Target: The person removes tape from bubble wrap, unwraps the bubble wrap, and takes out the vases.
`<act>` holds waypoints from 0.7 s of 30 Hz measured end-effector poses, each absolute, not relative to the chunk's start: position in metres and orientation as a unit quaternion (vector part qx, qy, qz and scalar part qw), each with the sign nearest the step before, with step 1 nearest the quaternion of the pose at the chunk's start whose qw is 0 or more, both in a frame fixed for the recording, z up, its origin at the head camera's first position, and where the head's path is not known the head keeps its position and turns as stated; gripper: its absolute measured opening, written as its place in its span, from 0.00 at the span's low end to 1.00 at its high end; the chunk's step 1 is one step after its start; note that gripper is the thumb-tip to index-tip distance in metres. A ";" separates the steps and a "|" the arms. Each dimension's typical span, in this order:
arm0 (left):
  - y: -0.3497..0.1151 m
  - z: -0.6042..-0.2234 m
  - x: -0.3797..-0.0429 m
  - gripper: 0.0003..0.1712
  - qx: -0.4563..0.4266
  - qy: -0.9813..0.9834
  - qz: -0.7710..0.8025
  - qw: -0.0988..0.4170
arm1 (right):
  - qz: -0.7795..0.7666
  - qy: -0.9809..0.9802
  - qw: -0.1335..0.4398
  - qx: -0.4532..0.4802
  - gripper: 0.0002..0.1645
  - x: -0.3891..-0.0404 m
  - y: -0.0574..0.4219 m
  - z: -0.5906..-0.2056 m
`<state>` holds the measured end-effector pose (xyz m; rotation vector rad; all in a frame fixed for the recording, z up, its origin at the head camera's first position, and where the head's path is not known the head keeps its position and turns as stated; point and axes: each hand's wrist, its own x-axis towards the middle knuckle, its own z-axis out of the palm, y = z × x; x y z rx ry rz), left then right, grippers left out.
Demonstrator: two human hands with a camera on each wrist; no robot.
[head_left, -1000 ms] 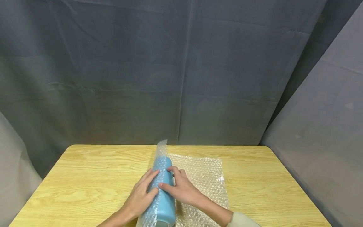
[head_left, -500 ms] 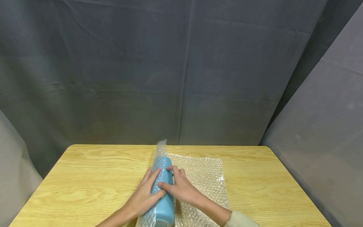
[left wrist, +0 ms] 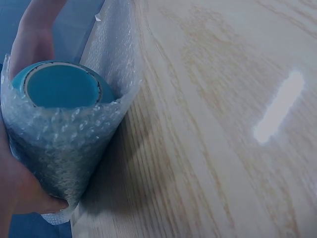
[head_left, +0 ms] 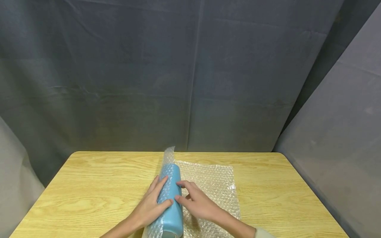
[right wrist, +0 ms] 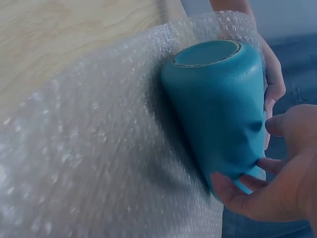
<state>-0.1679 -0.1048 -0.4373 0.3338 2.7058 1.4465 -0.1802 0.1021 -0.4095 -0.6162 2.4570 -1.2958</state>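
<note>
A blue vase (head_left: 173, 216) lies on its side on bubble wrap (head_left: 212, 185); its round base (left wrist: 62, 87), with an unglazed ring, faces my body. One flap of the wrap is folded up over the vase's left side and stands past its far end. Across that flap lies my left hand (head_left: 150, 206), holding wrap and vase together with the thumb over the top. My right hand (head_left: 199, 200) is at the vase's right side, fingers loosely bent and thumb apart, fingertips right at the blue surface (right wrist: 223, 114). The vase's far end and underside are largely hidden.
The remaining bubble wrap spreads flat to the right of the vase. A wood-grain table (head_left: 89, 185) extends on both sides. Grey cloth (head_left: 134, 82) hangs behind its far edge, with lighter cloth (head_left: 342, 132) on the right.
My left thumb has slid right onto the bare blue side of the vase. My right hand has drawn back slightly right and toward me, off the flap's edge. The vase has barely moved.
</note>
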 end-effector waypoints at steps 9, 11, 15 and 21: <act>-0.104 -0.438 -0.168 0.47 0.104 0.876 0.470 0.022 | -0.411 0.867 0.115 -0.257 0.24 -0.172 0.125 -0.412; -0.104 -0.438 -0.168 0.47 0.105 0.876 0.470 0.020 | -0.384 0.878 0.096 -0.271 0.24 -0.169 0.129 -0.413; -0.105 -0.438 -0.168 0.46 0.106 0.876 0.470 0.018 | -0.294 0.908 0.047 -0.295 0.26 -0.166 0.138 -0.416; -0.104 -0.437 -0.167 0.46 0.109 0.875 0.471 0.014 | -0.209 0.932 0.018 -0.296 0.27 -0.160 0.149 -0.418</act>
